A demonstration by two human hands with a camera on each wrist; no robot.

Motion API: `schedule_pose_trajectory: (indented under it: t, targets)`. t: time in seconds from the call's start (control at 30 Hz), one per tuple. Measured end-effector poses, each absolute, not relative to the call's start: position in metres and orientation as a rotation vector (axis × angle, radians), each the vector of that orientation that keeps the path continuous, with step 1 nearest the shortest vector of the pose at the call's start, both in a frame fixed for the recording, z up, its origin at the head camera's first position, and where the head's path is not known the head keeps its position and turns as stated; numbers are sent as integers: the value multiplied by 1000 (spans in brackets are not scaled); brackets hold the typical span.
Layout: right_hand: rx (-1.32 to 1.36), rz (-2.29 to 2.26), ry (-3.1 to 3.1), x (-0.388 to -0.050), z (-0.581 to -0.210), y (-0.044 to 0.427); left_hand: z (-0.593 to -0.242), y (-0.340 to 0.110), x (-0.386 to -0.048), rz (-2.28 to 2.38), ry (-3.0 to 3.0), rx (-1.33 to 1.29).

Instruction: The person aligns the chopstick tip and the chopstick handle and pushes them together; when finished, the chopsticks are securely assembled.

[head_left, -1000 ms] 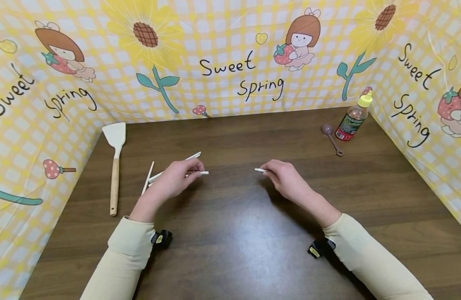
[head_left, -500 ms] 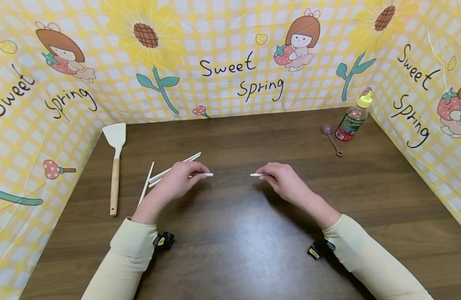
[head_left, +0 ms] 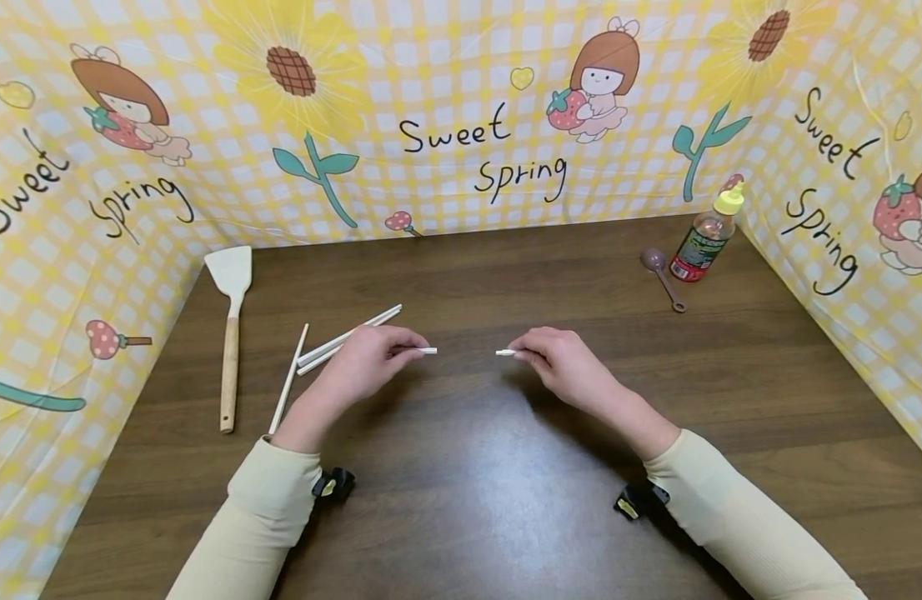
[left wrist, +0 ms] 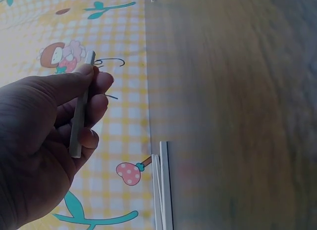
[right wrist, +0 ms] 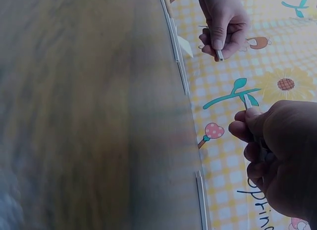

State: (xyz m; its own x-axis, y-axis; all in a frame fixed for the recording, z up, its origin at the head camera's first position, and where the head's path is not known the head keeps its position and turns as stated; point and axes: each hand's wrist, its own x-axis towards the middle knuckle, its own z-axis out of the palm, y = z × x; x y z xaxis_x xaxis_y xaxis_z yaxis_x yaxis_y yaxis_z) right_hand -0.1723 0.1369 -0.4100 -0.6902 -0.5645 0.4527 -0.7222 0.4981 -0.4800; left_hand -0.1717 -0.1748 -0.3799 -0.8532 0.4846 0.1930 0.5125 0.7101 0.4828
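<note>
In the head view my left hand [head_left: 363, 358] is above the middle of the table, pinching a short white stick [left wrist: 79, 126] between thumb and fingers. Its tip points right. Facing it, my right hand [head_left: 569, 358] pinches another white stick [head_left: 504, 352], which ends in a narrower tip; most of it is hidden by the fingers. The two tips point at each other with a gap between them. Behind and beside the left hand lie several longer white sticks [head_left: 326, 348], with a single one [head_left: 291, 372] slanting near the left wrist.
A white spatula [head_left: 229, 333] with a wooden handle lies at the left. At the back right stand a yellow-capped bottle [head_left: 704, 246] and, beside it, a brown spoon [head_left: 653, 260]. Yellow checked cloth [head_left: 446, 192] walls the table's back and sides.
My left hand has moved to the right with its stick, uncovering more of the sticks behind it. The right hand has shifted slightly left and nearer, so the gap between the tips is smaller.
</note>
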Motion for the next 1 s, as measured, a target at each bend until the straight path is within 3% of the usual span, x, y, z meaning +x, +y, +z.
schedule_pose_trajectory:
  t: [1.0]
  targets:
    - [1126,941,-2470,-165,-410,122,-384,-149,-164,-843,-2773,-941]
